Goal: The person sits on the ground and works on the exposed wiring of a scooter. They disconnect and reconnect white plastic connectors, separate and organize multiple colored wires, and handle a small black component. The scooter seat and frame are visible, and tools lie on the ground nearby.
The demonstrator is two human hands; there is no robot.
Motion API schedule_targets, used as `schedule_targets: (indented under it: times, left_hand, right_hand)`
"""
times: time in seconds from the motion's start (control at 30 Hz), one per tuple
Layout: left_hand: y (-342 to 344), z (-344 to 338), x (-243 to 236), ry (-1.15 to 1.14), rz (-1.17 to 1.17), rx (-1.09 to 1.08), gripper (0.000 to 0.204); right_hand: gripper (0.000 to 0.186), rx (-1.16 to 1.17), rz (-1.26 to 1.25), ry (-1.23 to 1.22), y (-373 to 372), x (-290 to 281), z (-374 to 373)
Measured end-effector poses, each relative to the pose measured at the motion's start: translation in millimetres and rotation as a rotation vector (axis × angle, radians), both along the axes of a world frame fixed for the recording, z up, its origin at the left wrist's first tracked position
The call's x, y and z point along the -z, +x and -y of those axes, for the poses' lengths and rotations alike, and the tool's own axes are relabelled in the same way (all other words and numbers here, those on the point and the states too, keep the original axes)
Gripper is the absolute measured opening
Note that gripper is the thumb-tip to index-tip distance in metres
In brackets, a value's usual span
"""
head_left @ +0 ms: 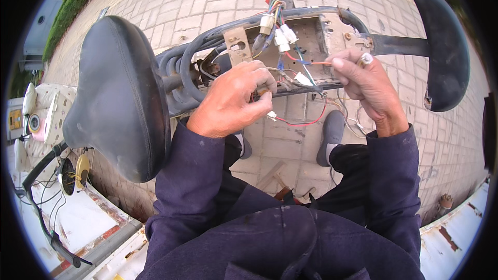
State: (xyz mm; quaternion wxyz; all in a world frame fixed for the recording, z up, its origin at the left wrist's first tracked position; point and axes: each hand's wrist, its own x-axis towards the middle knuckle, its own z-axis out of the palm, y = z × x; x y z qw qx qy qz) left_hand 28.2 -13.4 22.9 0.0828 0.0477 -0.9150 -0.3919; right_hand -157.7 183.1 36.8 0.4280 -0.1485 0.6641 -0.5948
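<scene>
Wiring (pixel 280 77) exposed, part loose; reads as mid-job

Hands apart. Left hand (pixel 233 96) curls over the near side of the wiring, thumb close to fingertips; can't tell exactly what's between them. Right hand (pixel 365 83) pinches an orange wire (pixel 320 63), thumb against finger. White connector (pixel 272 116) on a red lead dangles below the left hand, no mate visible. Wiring lies across an open metal tray (pixel 329 31), spilling over its near edge. More white connectors (pixel 285 36) bunch toward the far side.

Progress, my read: wiring out and reachable, that part's done. Left: loose ends unmated, bundle unstowed, tray uncovered.

Room: near side open down to the paving (pixel 280 148) between the legs. Black seat (pixel 116 98) crowds the left forearm. Bar (pixel 399 45) and curved black pad (pixel 448 46) bound the right, pad well apart from the right hand. Beyond the tray's far edge, more paving; easiest clearance there.
</scene>
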Motion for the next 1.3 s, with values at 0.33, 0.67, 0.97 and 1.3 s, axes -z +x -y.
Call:
schedule_targets:
  times: [0.33, 0.67, 0.97, 1.3]
  left_hand:
    - [-48.4, -29.7, 2.8, 0.007, -0.347, -0.074, 0.026]
    - [-44.3, -26.4, 5.7, 0.728, -0.068, -0.194, 0.019]
    - [-44.7, -9.3, 10.7, 1.175, -0.131, -0.304, 0.026]
    - [-44.1, -4.9, 17.0, 1.454, -0.106, -0.339, 0.027]
  right_hand:
    - [0.022, -0.149, -0.042, -0.156, -3.4, 3.6, 1.6]
    - [0.032, -0.048, 0.044, -0.176, -6.3, 5.5, -1.6]
    - [0.033, 0.051, 0.192, -0.335, -10.9, 4.4, -10.8]
    - [0.036, 0.121, 0.464, -0.45, -22.0, 10.8, -20.1]
